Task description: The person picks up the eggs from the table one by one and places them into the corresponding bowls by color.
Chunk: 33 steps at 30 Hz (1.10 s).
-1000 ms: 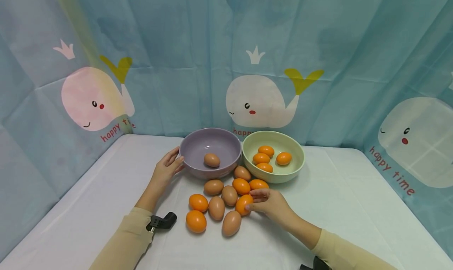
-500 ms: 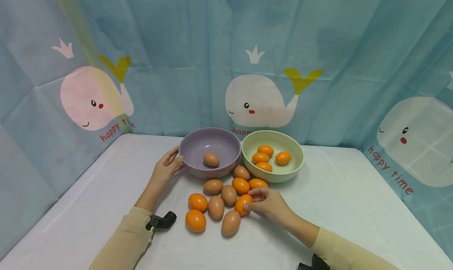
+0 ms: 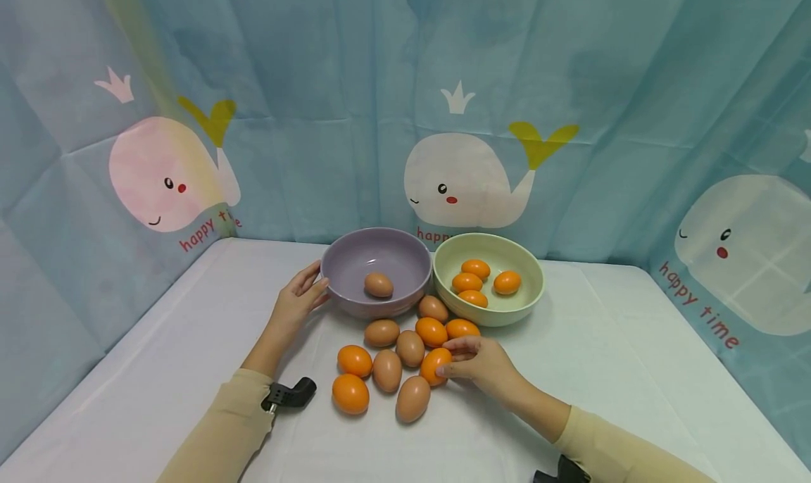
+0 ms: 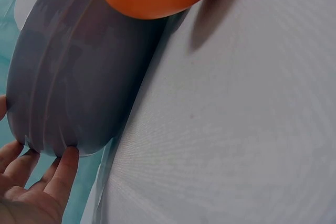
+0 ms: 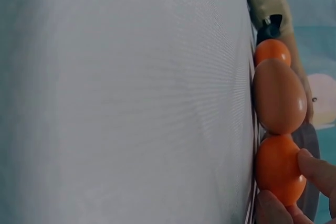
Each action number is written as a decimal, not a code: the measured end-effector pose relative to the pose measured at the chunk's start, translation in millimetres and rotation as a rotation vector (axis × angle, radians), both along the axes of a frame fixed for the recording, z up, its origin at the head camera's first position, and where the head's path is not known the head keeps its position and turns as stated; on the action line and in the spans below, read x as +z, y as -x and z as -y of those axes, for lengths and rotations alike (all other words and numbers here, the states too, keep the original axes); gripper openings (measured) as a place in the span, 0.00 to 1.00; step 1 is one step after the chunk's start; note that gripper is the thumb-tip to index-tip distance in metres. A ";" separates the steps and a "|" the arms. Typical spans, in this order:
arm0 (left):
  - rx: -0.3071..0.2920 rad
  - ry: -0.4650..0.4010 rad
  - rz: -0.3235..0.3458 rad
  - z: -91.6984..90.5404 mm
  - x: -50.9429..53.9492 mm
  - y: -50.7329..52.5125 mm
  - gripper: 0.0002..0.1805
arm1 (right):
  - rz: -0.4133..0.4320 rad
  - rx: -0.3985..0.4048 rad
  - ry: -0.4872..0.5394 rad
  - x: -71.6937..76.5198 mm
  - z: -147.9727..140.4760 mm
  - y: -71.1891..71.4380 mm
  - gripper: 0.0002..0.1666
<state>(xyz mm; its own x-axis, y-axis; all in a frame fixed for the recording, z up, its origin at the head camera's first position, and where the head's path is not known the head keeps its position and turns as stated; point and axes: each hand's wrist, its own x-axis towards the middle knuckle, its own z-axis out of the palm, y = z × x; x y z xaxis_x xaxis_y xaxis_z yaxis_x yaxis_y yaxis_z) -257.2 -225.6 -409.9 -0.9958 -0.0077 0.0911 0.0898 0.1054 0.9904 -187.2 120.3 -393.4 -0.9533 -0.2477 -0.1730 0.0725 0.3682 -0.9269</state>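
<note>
In the head view, my left hand (image 3: 298, 302) touches the left outer wall of a purple bowl (image 3: 342, 265). Its fingertips rest against the bowl's side in the left wrist view, with the fingers fairly straight. One brown egg (image 3: 379, 285) lies inside that bowl. My right hand (image 3: 484, 365) pinches an orange egg (image 3: 434, 367) between thumb and fingers on the table. The right wrist view shows the thumb on one side of this egg (image 5: 278, 169) and fingertips on another; the rest of the hand is cut off there.
A light green bowl (image 3: 529, 301) with several orange eggs stands against the purple bowl's right side. Several brown and orange eggs lie loose before the bowls on the white tablecloth (image 3: 608, 370), including a brown egg (image 3: 413, 398) nearest me. Behind hangs a blue whale-print curtain (image 3: 317, 152).
</note>
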 end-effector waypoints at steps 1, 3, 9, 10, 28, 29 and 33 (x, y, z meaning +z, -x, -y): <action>-0.001 -0.001 0.000 0.0 0.0 0.1 0.35 | 0.001 -0.002 0.003 -0.1 0.0 -0.2 0.28; -0.002 0.000 0.002 -0.1 0.1 0.3 0.35 | -0.004 -0.004 0.008 -0.2 -0.3 -0.3 0.28; 0.000 0.003 0.002 -0.7 0.7 -0.1 0.34 | -0.008 -0.019 0.006 2.2 -2.7 0.5 0.29; 0.002 0.003 0.003 -0.7 0.8 -0.1 0.34 | -0.011 -0.021 0.001 3.2 -3.3 0.8 0.29; 0.007 0.001 0.005 -0.5 1.6 0.0 0.35 | -0.093 -0.044 0.041 36.3 -15.4 13.9 0.29; 0.007 0.000 0.007 -0.4 1.6 -0.1 0.35 | -0.084 -0.040 0.049 39.1 -16.2 15.2 0.29; 0.011 -0.001 0.012 0.2 1.1 -0.2 0.36 | -0.070 -0.032 0.067 51.3 -18.1 21.7 0.30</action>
